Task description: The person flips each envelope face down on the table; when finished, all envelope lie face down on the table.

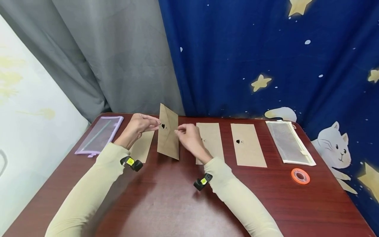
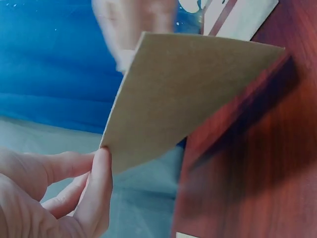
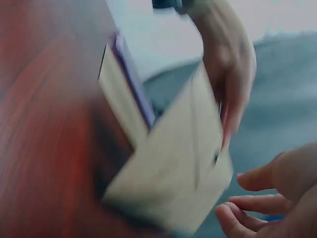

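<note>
A brown kraft envelope (image 1: 168,140) with a small black hat print stands on edge above the table, its flap side facing right. My left hand (image 1: 140,126) pinches its edge between thumb and fingers; the left wrist view shows the thumb and fingers (image 2: 101,173) at that edge, and the envelope's shadow falls on the wood. Close to the envelope's other side is my right hand (image 1: 189,136). In the right wrist view, a gap separates its loosely bent fingers (image 3: 260,203) from the blurred envelope (image 3: 163,168).
One envelope (image 1: 142,146) lies partly under my left forearm. Two others, a middle envelope (image 1: 211,144) and a right envelope (image 1: 250,148), lie flat. A purple-edged mesh pouch (image 1: 99,135) is at left; a cream mesh pouch (image 1: 288,141) and an orange ring (image 1: 300,176) are at right.
</note>
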{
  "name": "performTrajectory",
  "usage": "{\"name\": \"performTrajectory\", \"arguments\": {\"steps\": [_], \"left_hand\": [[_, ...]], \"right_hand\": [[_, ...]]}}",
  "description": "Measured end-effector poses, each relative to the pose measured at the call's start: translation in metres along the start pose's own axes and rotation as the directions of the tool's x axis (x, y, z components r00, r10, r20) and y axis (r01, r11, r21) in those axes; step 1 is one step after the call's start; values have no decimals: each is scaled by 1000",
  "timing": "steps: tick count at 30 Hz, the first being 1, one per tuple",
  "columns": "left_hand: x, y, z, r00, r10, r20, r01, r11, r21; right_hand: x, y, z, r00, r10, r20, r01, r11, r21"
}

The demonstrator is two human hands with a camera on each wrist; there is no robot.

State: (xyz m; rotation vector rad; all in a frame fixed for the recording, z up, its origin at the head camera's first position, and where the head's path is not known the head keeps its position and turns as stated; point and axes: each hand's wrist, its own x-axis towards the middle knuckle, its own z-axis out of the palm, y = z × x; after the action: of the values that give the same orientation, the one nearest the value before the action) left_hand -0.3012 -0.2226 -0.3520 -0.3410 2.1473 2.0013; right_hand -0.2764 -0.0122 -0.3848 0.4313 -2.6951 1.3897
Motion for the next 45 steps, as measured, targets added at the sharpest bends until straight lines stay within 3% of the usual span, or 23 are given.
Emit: {"name": "performTrajectory", "arguments": {"steps": [3, 6, 10, 13, 15, 18, 21, 23, 26, 28, 30, 32, 34, 37, 45], "left_hand": [[-3, 5, 4, 1000, 20, -20, -19, 999, 33], [-6, 10, 10, 998, 44, -42, -41, 996, 75], [-9, 13, 15, 993, 95, -68, -85, 986, 141], [-11, 15, 19, 987, 137, -85, -120, 976, 181], [-12, 15, 22, 979, 175, -102, -148, 961, 235], [-15, 14, 27, 962, 238, -135, -183, 926, 331], [-17, 12, 30, 951, 269, -154, -202, 915, 350], [-16, 7, 30, 960, 242, -142, -195, 939, 282], [-11, -5, 27, 991, 108, -84, -97, 987, 129], [-7, -15, 24, 1000, -11, -7, 11, 999, 34], [-3, -24, 21, 991, -113, 72, 116, 993, -31], [-1, -30, 19, 975, -164, 150, 179, 980, -89], [0, -34, 19, 965, -171, 197, 199, 971, -133], [-1, -36, 20, 963, -160, 218, 197, 968, -158], [-1, -39, 18, 976, -109, 189, 129, 987, -96]], "right_hand": [[-5, -28, 6, 989, -143, 47, 148, 978, -148], [-8, -50, 16, 976, -210, 58, 216, 914, -344], [-7, -65, 27, 977, -212, 1, 170, 782, -599], [-6, -69, 31, 981, -193, -14, 127, 694, -709], [-5, -71, 32, 981, -193, -16, 117, 654, -747], [-5, -72, 32, 978, -205, -26, 109, 622, -775], [-5, -73, 30, 975, -215, -54, 95, 624, -775], [-4, -73, 26, 974, -214, -76, 82, 642, -762], [-2, -75, 20, 974, -202, -102, 65, 680, -730], [-2, -77, 17, 976, -192, -103, 65, 707, -705], [-2, -80, 15, 978, -184, -99, 68, 729, -682], [-2, -83, 13, 980, -176, -95, 70, 747, -661], [-3, -85, 12, 981, -170, -95, 68, 758, -648], [-3, -88, 10, 982, -158, -103, 58, 773, -632], [-4, -83, 1, 984, -138, -110, 52, 824, -564]]}}
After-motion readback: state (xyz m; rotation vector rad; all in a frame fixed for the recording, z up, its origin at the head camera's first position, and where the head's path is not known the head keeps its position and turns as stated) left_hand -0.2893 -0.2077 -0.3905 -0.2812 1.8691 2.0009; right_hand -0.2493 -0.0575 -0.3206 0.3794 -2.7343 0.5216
